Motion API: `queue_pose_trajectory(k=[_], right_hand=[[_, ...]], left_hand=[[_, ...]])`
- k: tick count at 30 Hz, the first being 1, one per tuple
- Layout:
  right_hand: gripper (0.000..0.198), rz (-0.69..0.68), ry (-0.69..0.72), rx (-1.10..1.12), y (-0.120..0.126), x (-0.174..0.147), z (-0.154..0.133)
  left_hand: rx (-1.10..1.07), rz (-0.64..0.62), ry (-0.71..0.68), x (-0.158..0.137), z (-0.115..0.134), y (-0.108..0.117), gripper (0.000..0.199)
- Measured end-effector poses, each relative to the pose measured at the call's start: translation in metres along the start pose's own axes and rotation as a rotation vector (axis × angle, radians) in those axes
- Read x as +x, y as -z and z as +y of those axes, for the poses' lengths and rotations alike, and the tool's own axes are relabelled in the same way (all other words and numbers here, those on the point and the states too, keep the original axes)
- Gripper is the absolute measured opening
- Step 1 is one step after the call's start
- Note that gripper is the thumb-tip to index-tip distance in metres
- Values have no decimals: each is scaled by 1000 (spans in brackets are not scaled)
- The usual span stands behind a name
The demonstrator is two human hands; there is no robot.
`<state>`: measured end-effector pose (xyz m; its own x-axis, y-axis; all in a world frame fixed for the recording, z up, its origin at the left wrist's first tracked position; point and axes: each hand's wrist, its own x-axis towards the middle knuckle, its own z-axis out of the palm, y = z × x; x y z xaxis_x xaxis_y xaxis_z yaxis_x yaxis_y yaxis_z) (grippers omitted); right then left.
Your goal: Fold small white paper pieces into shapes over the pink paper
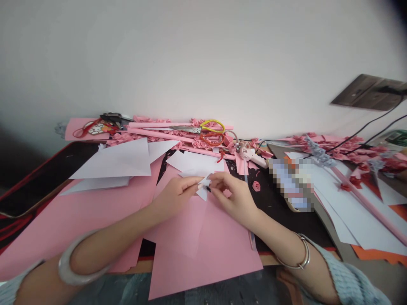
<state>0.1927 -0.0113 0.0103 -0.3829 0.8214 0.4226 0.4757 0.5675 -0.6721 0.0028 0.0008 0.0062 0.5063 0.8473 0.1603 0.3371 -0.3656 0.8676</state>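
Observation:
Between my two hands is a small folded piece of white paper (202, 194), its corners sticking out at odd angles. My left hand (182, 189) pinches it from the left with thumb and forefinger. From the other side, the fingertips of my right hand (233, 195) close on its right edge. Both hands hover over a large pink paper sheet (206, 262) that overhangs the table's front edge. Just behind the hands lie white paper sheets (197, 162). A little pink paper rose (256, 186) rests on the dark mat, right of my right hand.
Scissors (211, 127) with yellow and red handles lie on pink paper rolls at the back. A glue gun (252, 156) sits behind my right hand. At right are a phone (291, 184) with a blurred-out screen and a pink-stemmed paper flower (359, 192). A black tray (47, 173) stands left.

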Motion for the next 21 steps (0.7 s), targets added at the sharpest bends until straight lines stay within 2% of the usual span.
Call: queue_pose_trajectory(k=[3, 6, 12, 17, 21], right_hand=[[23, 130, 3, -89, 4, 2, -1], [10, 92, 43, -56, 5, 3, -1], [11, 71, -7, 22, 5, 5, 3], [14, -61, 30, -1, 3, 5, 1], [18, -81, 50, -35, 3, 3, -1]], left_hand=[[148, 11, 21, -3, -2, -2, 25], [176, 26, 14, -4, -4, -4, 22], [163, 118, -6, -4, -5, -2, 19], [377, 148, -169, -7, -10, -3, 20], [502, 198, -357, -9, -17, -6, 23]])
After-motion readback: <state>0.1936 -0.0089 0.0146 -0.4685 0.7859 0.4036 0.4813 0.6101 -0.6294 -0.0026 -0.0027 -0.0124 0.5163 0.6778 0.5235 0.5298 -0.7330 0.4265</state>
